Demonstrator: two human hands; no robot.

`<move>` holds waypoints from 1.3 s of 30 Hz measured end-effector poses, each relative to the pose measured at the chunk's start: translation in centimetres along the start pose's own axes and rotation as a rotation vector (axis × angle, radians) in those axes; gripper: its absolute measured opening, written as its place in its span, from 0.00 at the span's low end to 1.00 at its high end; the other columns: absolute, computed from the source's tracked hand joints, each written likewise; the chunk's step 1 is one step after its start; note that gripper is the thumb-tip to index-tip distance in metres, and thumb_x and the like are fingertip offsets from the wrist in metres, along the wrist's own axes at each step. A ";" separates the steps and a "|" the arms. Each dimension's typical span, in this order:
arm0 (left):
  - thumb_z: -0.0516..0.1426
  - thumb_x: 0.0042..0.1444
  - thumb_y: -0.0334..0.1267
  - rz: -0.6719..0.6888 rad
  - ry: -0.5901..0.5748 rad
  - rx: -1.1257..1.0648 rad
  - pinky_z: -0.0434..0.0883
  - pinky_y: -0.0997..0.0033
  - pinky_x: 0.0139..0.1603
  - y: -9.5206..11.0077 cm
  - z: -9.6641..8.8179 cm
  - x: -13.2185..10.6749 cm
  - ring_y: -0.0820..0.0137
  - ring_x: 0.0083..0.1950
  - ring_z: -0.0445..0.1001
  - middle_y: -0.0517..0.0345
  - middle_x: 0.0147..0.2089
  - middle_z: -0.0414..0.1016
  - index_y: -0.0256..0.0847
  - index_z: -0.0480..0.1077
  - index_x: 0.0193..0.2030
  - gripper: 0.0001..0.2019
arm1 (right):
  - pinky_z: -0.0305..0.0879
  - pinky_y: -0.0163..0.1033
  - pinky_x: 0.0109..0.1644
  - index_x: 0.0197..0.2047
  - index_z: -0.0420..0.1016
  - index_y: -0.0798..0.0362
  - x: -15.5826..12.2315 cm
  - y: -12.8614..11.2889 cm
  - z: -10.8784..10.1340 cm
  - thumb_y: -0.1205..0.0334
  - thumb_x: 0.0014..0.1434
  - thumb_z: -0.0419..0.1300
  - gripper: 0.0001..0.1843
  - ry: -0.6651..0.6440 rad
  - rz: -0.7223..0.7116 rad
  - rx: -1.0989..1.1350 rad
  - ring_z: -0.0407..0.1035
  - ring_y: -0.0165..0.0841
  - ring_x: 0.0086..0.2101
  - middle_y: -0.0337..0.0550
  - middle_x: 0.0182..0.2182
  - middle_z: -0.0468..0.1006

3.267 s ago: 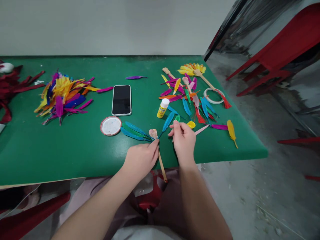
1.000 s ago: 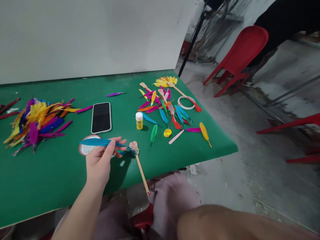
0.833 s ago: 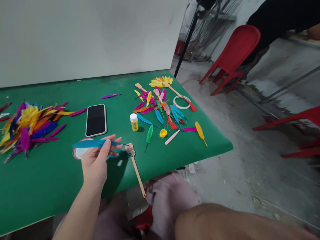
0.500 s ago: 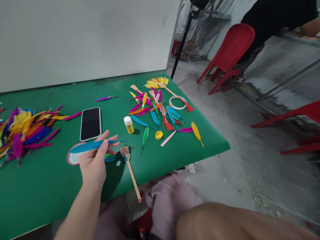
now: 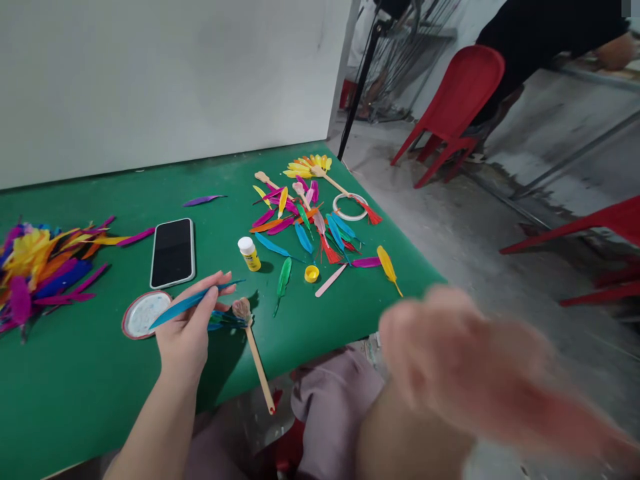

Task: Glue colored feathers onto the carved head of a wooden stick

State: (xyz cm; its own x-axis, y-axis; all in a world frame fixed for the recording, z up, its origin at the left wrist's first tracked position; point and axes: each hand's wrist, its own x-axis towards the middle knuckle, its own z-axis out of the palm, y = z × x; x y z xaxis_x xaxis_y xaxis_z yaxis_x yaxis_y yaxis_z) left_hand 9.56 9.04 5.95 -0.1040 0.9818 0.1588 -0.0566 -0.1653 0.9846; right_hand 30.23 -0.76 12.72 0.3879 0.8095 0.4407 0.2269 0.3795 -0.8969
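Note:
My left hand pinches a blue feather above the green table, thumb and fingers closed on it. Just right of that hand lies a wooden stick with a heart-shaped head and blue-green feathers stuck to it; its handle juts past the table's front edge. My right hand is a large blur in the lower right, off the table and close to the camera; its fingers cannot be made out.
A black phone, a round lid, a small glue bottle and its yellow cap lie mid-table. Loose coloured feathers and a white ring lie right; a feather heap left. Red chairs stand on the floor.
The view has swung right. My left hand lifted the blue feather away from the stick. My right hand left the table and now sweeps blurred across the lower right.

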 end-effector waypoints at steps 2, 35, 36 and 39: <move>0.59 0.49 0.36 0.015 -0.008 0.006 0.73 0.75 0.26 0.0 0.0 -0.1 0.67 0.35 0.77 0.55 0.38 0.78 0.39 0.74 0.38 0.09 | 0.59 0.33 0.19 0.27 0.71 0.46 2.2 2.5 0.3 0.50 0.58 0.49 0.15 0.160 0.024 0.023 0.64 0.26 0.21 0.38 0.29 0.74; 0.57 0.53 0.35 0.281 -0.284 0.397 0.73 0.66 0.47 -0.9 -0.9 -0.7 0.67 0.44 0.75 0.56 0.45 0.76 0.45 0.72 0.46 0.13 | 0.57 0.34 0.29 0.32 0.75 0.48 7.2 11.9 3.9 0.62 0.55 0.54 0.08 -0.268 0.342 -1.147 0.69 0.32 0.33 0.40 0.34 0.75; 0.57 0.53 0.35 0.281 -0.287 0.402 0.73 0.66 0.46 -0.9 -0.9 -0.7 0.67 0.44 0.75 0.56 0.45 0.76 0.45 0.72 0.46 0.13 | 0.56 0.34 0.28 0.31 0.75 0.49 7.2 11.9 3.9 0.62 0.55 0.54 0.08 -0.263 0.340 -1.141 0.68 0.32 0.32 0.40 0.33 0.75; 0.57 0.53 0.36 0.277 -0.292 0.417 0.74 0.66 0.45 -0.9 -1.0 -0.7 0.67 0.44 0.74 0.55 0.44 0.76 0.44 0.72 0.46 0.13 | 0.57 0.34 0.30 0.30 0.73 0.51 7.2 11.7 3.8 0.64 0.55 0.53 0.08 -0.231 0.334 -1.115 0.68 0.33 0.34 0.42 0.33 0.74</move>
State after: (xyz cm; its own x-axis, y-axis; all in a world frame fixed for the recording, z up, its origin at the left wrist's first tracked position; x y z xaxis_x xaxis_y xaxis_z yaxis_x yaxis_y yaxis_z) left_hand 8.71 8.40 4.85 0.2230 0.9018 0.3701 0.3361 -0.4275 0.8392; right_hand 32.23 11.19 5.27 0.4311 0.8995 0.0716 0.8423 -0.3727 -0.3893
